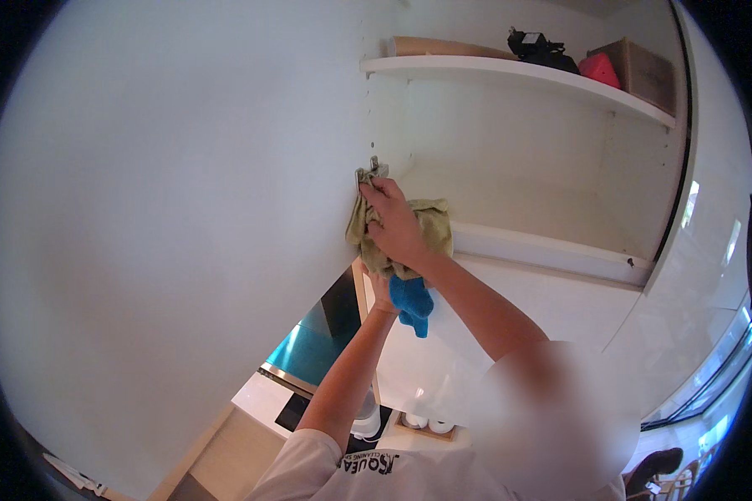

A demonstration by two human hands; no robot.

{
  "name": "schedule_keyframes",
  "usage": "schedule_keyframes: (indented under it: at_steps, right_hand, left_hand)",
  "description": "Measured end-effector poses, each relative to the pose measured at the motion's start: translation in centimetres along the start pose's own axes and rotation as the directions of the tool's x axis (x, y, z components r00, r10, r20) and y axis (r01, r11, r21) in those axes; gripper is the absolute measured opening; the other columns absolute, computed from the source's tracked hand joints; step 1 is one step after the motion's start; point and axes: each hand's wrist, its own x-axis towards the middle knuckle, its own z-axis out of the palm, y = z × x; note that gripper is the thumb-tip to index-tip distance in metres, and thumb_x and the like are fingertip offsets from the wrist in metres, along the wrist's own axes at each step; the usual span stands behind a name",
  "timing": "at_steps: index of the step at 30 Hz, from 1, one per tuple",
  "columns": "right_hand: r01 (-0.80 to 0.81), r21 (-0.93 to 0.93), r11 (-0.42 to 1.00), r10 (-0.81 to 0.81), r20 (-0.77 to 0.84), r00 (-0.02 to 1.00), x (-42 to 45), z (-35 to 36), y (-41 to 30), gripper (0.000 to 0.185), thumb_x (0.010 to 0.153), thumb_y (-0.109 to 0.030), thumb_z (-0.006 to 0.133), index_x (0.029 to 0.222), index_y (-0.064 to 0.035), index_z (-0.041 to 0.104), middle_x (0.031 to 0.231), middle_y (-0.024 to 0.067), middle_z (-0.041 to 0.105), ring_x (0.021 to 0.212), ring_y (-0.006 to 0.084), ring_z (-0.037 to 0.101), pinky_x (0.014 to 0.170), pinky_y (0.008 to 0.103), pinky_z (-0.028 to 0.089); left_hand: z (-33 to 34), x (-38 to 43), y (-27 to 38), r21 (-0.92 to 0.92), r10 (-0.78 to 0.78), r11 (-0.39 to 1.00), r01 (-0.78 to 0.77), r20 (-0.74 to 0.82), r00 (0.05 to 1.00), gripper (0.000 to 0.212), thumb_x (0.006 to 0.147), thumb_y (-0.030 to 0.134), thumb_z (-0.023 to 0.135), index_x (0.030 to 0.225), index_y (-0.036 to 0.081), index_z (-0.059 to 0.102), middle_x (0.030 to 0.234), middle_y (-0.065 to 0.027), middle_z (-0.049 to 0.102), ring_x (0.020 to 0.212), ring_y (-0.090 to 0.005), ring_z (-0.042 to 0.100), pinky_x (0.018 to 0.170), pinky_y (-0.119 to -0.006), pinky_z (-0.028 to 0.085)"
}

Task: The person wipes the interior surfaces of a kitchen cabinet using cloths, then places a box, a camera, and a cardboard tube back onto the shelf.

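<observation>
An olive-green cloth (435,219) is bunched against a metal cabinet hinge (374,164) at the inner edge of a large white door (182,206). My right hand (393,219) pinches part of this cloth, fingertips at the hinge. Below it, my left hand (381,289) is raised under the cloth, its fingers mostly hidden. A blue cloth (412,297) hangs from the left hand's grasp, below the olive one.
The open white cabinet has an upper shelf (476,64) bearing a cardboard box (652,75), a red object (600,69), a black device (539,47) and a brown roll (445,47). Below are a teal glossy panel (301,347) and a wooden tray (423,431) with white round items.
</observation>
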Motion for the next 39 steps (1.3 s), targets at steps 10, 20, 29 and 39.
schedule_keyframes:
  at_steps: [10, 20, 29, 39]
  right_hand:
    - [0.065, -0.384, 0.921, -0.013, 0.137, 0.991, 0.6, 0.0, -1.7, 0.034, 0.068, 0.001, 0.048, 0.100, -0.0060, 0.042, 0.096, 0.0083, 0.050, 0.099, 0.0220, 0.048, 0.084, 0.0320, 0.040]
    - [-0.107, 0.182, 0.977, 0.107, 0.008, 0.994, 1.0, -1.1, 0.5, 0.025, 0.066, 0.001, 0.048, 0.090, -0.0054, 0.045, 0.090, 0.0125, 0.050, 0.086, 0.0247, 0.050, 0.081, 0.0351, 0.041]
    - [-0.537, 0.428, 0.727, 0.350, 0.441, 0.826, 4.5, -3.2, 1.8, 0.024, 0.072, -0.009, 0.051, 0.095, -0.0016, 0.050, 0.100, 0.0173, 0.053, 0.094, 0.0285, 0.052, 0.082, 0.0399, 0.043]
    - [0.188, -0.723, 0.664, 0.229, 0.437, 0.870, 0.5, -2.2, 0.0, 0.025, 0.070, -0.020, 0.059, 0.088, -0.0025, 0.060, 0.085, 0.0159, 0.059, 0.089, 0.0312, 0.057, 0.078, 0.0440, 0.045]
  left_hand:
    - [-0.3, 0.3, -1.6, -0.079, -0.120, 0.990, 0.118, -0.021, 0.993, 0.054, 0.078, 0.036, 0.057, 0.127, 0.016, 0.043, 0.128, -0.0038, 0.045, 0.123, -0.0248, 0.034, 0.102, -0.045, 0.015]
    - [1.0, 0.4, 0.8, -0.833, -0.215, 0.498, 0.242, 0.152, 0.965, 0.051, 0.088, 0.028, 0.049, 0.133, 0.011, 0.029, 0.131, -0.0073, 0.040, 0.119, -0.0226, 0.039, 0.099, -0.042, 0.032]
    - [0.4, 0.5, 3.0, 0.048, -0.017, 0.999, 0.017, -0.010, 1.000, 0.041, 0.082, 0.029, 0.052, 0.118, 0.010, 0.046, 0.123, -0.0064, 0.045, 0.113, -0.0241, 0.040, 0.096, -0.039, 0.027]
    - [1.1, 1.2, 3.9, 0.073, 0.087, 0.995, -0.074, -0.187, 0.978, 0.040, 0.073, 0.029, 0.056, 0.109, 0.011, 0.050, 0.114, -0.0087, 0.047, 0.108, -0.0248, 0.041, 0.092, -0.040, 0.023]
